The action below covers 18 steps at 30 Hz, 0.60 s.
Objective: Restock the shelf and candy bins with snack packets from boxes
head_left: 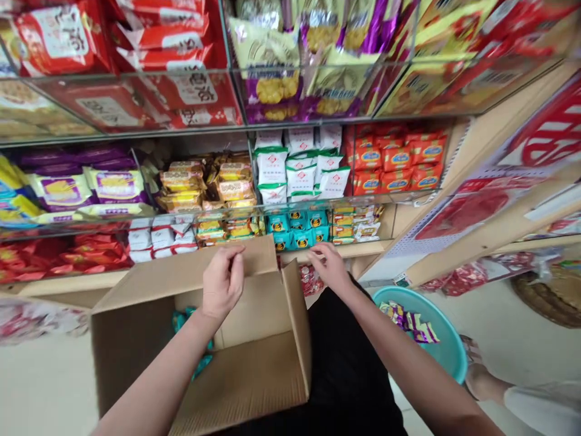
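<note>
An open cardboard box point(245, 375) rests against my dark-clothed leg, with several teal packets point(202, 366) inside. Over the box's far flap, my left hand point(224, 281) is closed with its fingers curled in; whatever it may hold is hidden. My right hand point(329, 266) is right of the box, near the lower shelf edge, its fingers bent and partly apart with nothing visible in them. Just beyond the hands, teal packets point(297, 230) stand stacked in the bottom shelf row, beside small yellow packets point(344, 225).
Glass-fronted shelves of snacks rise ahead, with white-and-green packets point(302, 175) and red packets point(397, 158). A teal basin point(456, 357) holding purple-and-yellow packets stands on the floor at the right. Another person's foot and leg point(488, 384) are beside it.
</note>
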Available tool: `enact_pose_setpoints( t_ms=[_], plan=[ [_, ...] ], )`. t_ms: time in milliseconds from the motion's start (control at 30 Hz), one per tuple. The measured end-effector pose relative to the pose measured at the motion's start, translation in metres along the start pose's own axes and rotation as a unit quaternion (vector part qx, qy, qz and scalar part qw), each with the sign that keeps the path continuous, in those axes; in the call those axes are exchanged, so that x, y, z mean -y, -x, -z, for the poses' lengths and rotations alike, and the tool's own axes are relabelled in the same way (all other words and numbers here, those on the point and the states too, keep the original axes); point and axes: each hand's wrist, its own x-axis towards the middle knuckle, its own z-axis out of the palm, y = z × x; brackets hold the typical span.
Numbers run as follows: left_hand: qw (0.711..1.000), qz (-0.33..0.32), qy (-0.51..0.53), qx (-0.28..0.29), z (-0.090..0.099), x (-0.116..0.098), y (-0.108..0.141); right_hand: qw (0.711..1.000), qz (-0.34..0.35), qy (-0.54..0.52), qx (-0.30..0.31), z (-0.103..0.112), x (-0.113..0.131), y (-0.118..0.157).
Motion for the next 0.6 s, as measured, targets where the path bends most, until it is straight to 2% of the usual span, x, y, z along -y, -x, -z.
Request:
enact_pose_setpoints(
  t_ms=[33,67,100,167,200,267,333,433,600],
  plan=[
    [1.000,-0.012,-0.013,0.015,0.007,0.010,0.017,1.000,-0.006,-0.016,0.002,0.004,0.003,0.014],
    [0.998,-0.013,-0.034,0.058,0.014,0.023,0.036,0.999,-0.021,-0.026,0.004,0.008,0.004,0.029],
    [0.989,-0.002,-0.058,0.138,0.021,0.040,0.055,0.999,-0.037,-0.034,0.011,0.011,0.004,0.045],
    [0.934,0.083,-0.148,0.313,0.031,0.078,0.093,0.996,-0.071,-0.039,0.037,0.012,0.001,0.072],
    [0.890,0.148,-0.215,0.373,0.034,0.097,0.110,0.994,-0.082,-0.039,0.053,0.011,-0.002,0.084],
    [0.852,0.198,-0.252,0.415,0.038,0.129,0.137,0.992,-0.092,-0.032,0.078,0.004,-0.008,0.098],
    [0.832,0.217,-0.264,0.437,0.040,0.148,0.156,0.991,-0.091,-0.013,0.094,-0.004,-0.012,0.103],
    [0.816,0.231,-0.284,0.447,0.040,0.157,0.173,0.988,-0.089,0.036,0.121,-0.013,-0.011,0.098],
    [0.767,0.233,-0.309,0.511,0.037,0.163,0.190,0.968,-0.083,0.131,0.197,-0.014,0.003,0.092]
  ],
)
